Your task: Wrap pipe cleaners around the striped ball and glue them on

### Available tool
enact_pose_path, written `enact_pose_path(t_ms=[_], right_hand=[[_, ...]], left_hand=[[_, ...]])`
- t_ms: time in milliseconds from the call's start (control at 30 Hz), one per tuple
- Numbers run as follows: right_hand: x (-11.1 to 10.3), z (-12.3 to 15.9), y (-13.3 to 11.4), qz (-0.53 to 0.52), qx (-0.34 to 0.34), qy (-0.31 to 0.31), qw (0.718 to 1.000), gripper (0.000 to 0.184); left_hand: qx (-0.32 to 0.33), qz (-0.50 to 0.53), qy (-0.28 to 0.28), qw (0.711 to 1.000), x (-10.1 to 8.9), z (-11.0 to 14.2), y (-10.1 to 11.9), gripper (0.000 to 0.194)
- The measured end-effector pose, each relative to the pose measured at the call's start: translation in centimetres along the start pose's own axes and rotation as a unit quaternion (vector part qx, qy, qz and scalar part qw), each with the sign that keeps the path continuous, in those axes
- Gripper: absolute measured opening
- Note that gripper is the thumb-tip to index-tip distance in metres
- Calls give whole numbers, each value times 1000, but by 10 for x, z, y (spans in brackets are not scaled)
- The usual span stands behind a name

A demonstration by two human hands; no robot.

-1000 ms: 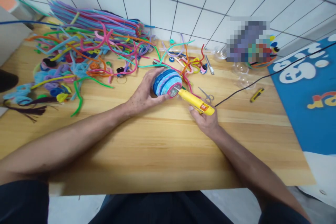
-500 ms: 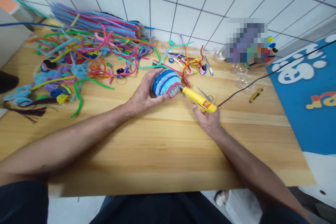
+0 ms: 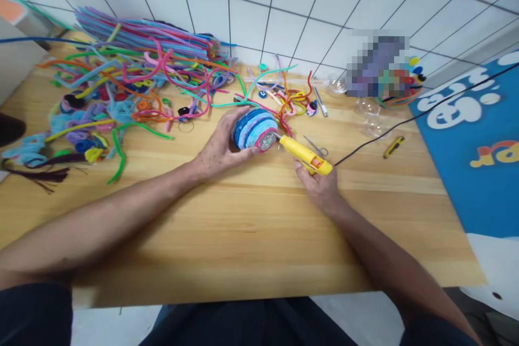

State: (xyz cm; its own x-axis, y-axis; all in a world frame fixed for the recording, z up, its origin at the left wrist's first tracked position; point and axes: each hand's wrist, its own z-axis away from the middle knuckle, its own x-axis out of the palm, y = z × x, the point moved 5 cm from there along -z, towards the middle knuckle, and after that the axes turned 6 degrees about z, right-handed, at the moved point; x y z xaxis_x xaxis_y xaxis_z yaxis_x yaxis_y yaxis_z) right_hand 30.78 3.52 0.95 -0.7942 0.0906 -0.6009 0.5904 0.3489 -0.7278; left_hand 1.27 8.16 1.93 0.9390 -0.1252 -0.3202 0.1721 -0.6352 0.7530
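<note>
My left hand is wrapped round a ball covered in bands of blue, light blue and lilac pipe cleaner. A pink ring circles an uncovered, see-through patch on the ball's right side. In my right hand is a yellow hot glue gun, gripped by its handle. Its metal nozzle is at the edge of the pink ring; whether it touches cannot be told. A black cord runs from near the gun toward the upper right. Just behind the gun lies a pair of scissors.
Tangled pipe cleaners cover the table's left, with a bundle of straight ones along the tiled wall. Loose pipe cleaners lie behind the ball. At the right are a yellow utility knife, clear plastic balls and a blue panel.
The glue gun's nozzle drew back right from the uncovered patch, then shifted slightly left to the pink ring's edge. My left hand keeps its hold on the ball.
</note>
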Motion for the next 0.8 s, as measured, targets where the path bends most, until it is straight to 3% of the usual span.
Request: enact_pose_path(t_ms=[233, 800], right_hand=[[-4, 0, -10, 7, 8, 33, 999, 15], [-2, -1, -13, 23, -19, 14, 999, 13]], left_hand=[[0, 0, -4, 1000, 0, -1, 0, 99], [-4, 6, 6, 1000, 1, -1, 1, 99]])
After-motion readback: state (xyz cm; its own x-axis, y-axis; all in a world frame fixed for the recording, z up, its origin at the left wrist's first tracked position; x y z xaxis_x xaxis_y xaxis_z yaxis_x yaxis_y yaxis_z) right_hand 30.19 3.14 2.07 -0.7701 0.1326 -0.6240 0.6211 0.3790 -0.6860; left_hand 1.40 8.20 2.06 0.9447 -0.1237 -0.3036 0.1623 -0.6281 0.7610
